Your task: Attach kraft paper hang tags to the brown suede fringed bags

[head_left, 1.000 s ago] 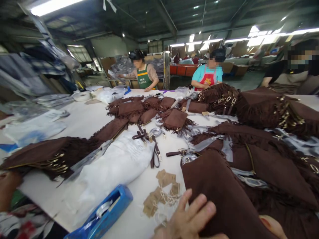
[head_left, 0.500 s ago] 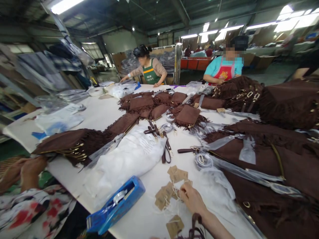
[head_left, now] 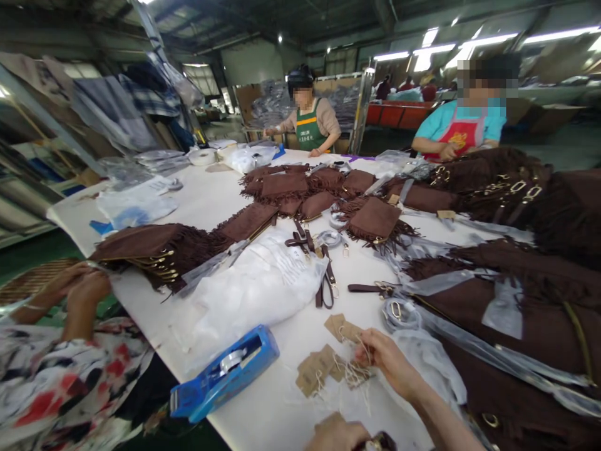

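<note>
At the lower right, my right hand (head_left: 385,360) pinches the white string of a brown card hang tag (head_left: 342,328), just above the table. Beside it lies a loose cluster of hang tags (head_left: 312,371) with tangled white strings (head_left: 354,373). My left hand (head_left: 340,435) is partly cut off by the bottom edge, its fingers closed by a dark wrist strap with a metal clasp (head_left: 378,442). Another tag seems to lie against that hand, but blur hides its outline. Several brown wrist straps (head_left: 326,285) rest farther up the table.
A blue tape dispenser (head_left: 230,373) stands left of the tags, behind it a white plastic bag (head_left: 253,282). Brown fringed bags (head_left: 375,219) cover the table's middle and right. A co-worker's hands (head_left: 87,291) are at the left edge; two people work across the table.
My right hand has lifted from the tag pile and moved slightly right, with string in its fingers. My left hand has come further into view at the bottom. The whole view has shifted left.
</note>
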### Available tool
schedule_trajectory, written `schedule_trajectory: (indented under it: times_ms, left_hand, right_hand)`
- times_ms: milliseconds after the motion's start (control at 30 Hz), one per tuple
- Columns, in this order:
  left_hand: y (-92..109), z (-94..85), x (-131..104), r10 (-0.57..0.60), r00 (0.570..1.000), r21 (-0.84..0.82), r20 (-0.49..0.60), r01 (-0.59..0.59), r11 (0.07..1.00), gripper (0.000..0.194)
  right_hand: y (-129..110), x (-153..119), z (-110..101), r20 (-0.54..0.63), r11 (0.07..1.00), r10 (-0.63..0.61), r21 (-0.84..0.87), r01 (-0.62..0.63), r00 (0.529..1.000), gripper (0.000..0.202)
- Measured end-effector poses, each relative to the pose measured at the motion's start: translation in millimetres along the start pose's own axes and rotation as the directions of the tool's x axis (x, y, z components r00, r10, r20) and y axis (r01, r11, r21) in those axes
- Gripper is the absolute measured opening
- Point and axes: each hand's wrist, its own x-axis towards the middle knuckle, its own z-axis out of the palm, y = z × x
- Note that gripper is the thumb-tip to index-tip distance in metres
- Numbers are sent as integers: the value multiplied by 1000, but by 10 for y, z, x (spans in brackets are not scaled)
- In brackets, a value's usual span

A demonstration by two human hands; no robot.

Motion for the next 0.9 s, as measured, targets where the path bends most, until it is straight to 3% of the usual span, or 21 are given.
schedule_trajectory:
  times_ms: [67, 100, 133, 200, 267, 333, 400, 467, 533, 700, 800, 900]
  left_hand:
    - [-32, -3, 133, 39, 997, -198, 64, -26, 980, 29]
    - [-24, -17, 162, 52, 999, -259, 6, -49, 965, 35]
    - [5, -37, 172, 61, 992, -265, -111, -89, 960, 41]
    - [125, -92, 172, 122, 912, -131, -391, -186, 974, 50]
    - [302, -152, 186, 237, 842, 20, -485, -261, 965, 57]
    - [475, -200, 230, 312, 857, 49, -411, -321, 946, 52]
    - [587, -233, 279, 338, 879, 64, -336, -336, 939, 35]
    - [618, -253, 306, 329, 887, 103, -323, -312, 944, 19]
    - [594, -267, 305, 293, 896, 118, -332, -269, 956, 16]
    - [571, -325, 254, 272, 919, 128, -284, -245, 961, 20]
    - [564, -369, 233, 258, 932, 119, -253, -235, 965, 46]
    - [405, -347, 231, 107, 916, 197, -387, -32, 980, 59]
  right_hand:
    - [-126, -158, -95, 31, 998, -17, 66, 15, 999, 33]
    - [-179, -230, -126, 49, 995, -16, 99, 11, 999, 35]
    - [-225, -295, -146, 73, 991, -9, 133, -1, 997, 36]
    - [-300, -408, -151, 147, 981, 13, 192, -42, 989, 35]
    - [-356, -499, -125, 224, 974, 18, 217, -68, 974, 35]
    - [-397, -575, -99, 255, 976, -1, 212, -55, 967, 33]
    - [-425, -647, -103, 238, 974, -26, 225, -29, 971, 29]
    - [-448, -726, -145, 188, 962, -44, 275, -10, 981, 26]
    - [-466, -812, -205, 160, 933, -46, 361, -15, 986, 25]
    - [-471, -984, -308, 218, 807, 8, 575, -135, 976, 20]
    - [-425, -1063, -380, 146, 795, 18, 598, -103, 989, 20]
    - [-364, -1205, -533, 8, 770, -41, 637, 27, 999, 31]
